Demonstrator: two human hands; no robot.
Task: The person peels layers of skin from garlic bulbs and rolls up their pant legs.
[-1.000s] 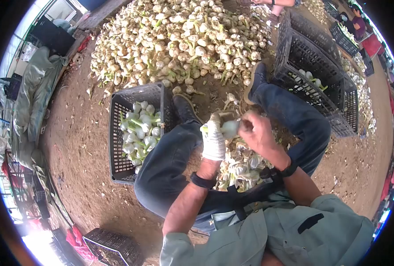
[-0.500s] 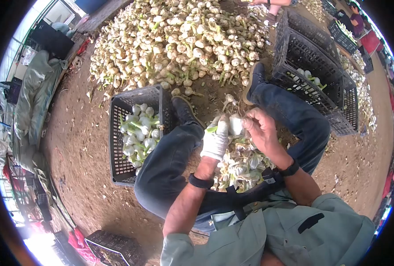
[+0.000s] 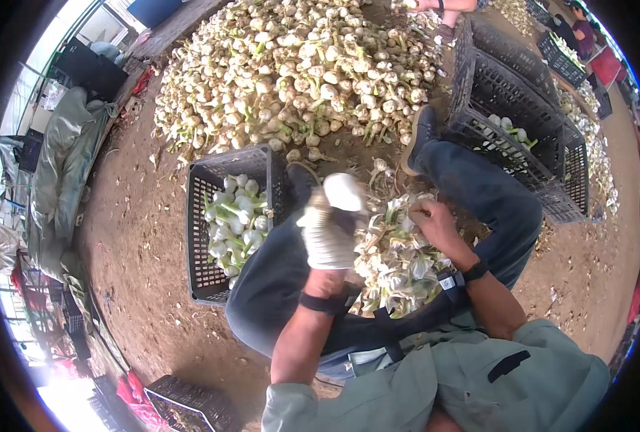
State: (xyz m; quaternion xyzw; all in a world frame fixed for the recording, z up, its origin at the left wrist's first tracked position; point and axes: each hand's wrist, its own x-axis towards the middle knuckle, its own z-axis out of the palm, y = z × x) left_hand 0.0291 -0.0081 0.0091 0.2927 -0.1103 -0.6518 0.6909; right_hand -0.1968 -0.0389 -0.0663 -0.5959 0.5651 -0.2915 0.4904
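My left hand [image 3: 325,234], in a white knitted glove, is smeared by motion but is closed round a white garlic bulb [image 3: 343,192], which shows at the fingertips. It is over my left thigh. My bare right hand [image 3: 436,229] hovers above or touches the heap of peeled garlic skins [image 3: 399,266] between my legs. Its fingers are curled together; whether a bit of skin is in them I cannot make out. To the left of my left leg, a black plastic crate [image 3: 199,277] holds cleaned garlic bulbs [image 3: 237,216] with green stems.
A big pile of untrimmed garlic [image 3: 298,72] lies ahead of my feet. At the right, black crates [image 3: 503,108] stand by my right leg, with some bulbs [image 3: 505,129] in one. Another person's arm [image 3: 446,6] reaches in at the top. A dark crate [image 3: 190,407] sits at lower left.
My left hand has moved left and turned up with the garlic bulb, away from my right hand. My right hand has come off the bulb and lowered slightly toward the skins.
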